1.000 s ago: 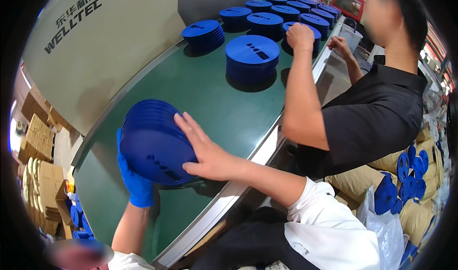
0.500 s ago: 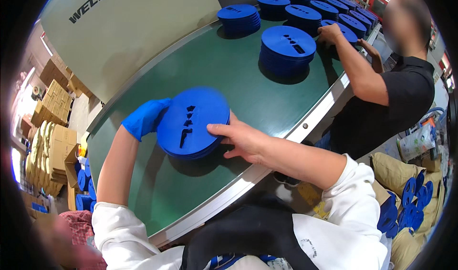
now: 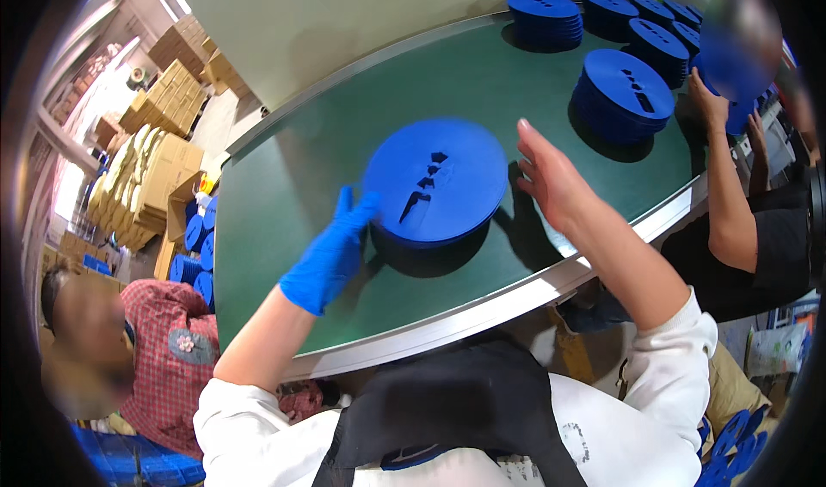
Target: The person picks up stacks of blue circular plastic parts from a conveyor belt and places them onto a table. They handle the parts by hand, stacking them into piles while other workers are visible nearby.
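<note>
Setting down a stack of slotted blue plastic discs (image 3: 443, 173) looks like the step in hand; it sits on the green conveyor belt (image 3: 284, 263), between the near and far edges, toward the left end. The gloved left hand (image 3: 332, 253) is loosely open, fingertips at the stack's left rim; the bare right hand (image 3: 555, 181) is open and empty beside it, so the next move probably calls for freeing the left fingers without nudging the discs.

No txt or nos. legible
</note>
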A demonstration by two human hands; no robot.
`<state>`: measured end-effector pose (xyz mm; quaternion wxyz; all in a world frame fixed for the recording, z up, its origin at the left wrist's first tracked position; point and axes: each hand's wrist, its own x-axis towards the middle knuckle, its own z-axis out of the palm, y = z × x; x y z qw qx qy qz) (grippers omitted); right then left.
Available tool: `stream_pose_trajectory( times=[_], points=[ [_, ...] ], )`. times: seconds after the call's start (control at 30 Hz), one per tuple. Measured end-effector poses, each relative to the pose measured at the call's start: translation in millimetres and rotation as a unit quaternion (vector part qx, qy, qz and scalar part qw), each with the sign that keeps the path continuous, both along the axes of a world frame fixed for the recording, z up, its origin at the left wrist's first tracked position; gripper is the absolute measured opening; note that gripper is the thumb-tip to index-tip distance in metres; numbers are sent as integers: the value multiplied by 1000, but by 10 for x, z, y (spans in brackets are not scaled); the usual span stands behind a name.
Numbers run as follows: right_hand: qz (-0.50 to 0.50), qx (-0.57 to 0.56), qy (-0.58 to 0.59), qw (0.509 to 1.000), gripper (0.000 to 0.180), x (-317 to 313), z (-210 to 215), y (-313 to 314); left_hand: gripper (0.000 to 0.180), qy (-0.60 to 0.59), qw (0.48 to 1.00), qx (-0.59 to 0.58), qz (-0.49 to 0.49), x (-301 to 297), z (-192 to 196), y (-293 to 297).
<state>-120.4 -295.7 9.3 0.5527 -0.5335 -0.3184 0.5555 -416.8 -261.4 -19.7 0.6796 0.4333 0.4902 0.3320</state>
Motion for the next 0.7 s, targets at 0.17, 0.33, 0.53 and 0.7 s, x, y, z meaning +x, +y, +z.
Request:
stream_pose_trajectory(
  times=[0.17, 0.33, 0.53, 0.7],
  points=[
    [99, -29, 42, 994, 79, -14, -137, 399, 97, -110, 993, 29, -10, 543, 172, -256],
    [60, 17, 154, 986, 62, -295, -145, 340, 69, -145, 980, 124, 47, 546, -44, -154],
    [-17, 218, 92, 971, 57, -478, -137, 118, 59, -164, 955, 205, 141, 550, 45, -468],
    [-69, 439, -67, 893, 64, -828, 90, -563, 79, -203, 938, 224, 167, 247, 255, -929]
  ],
)
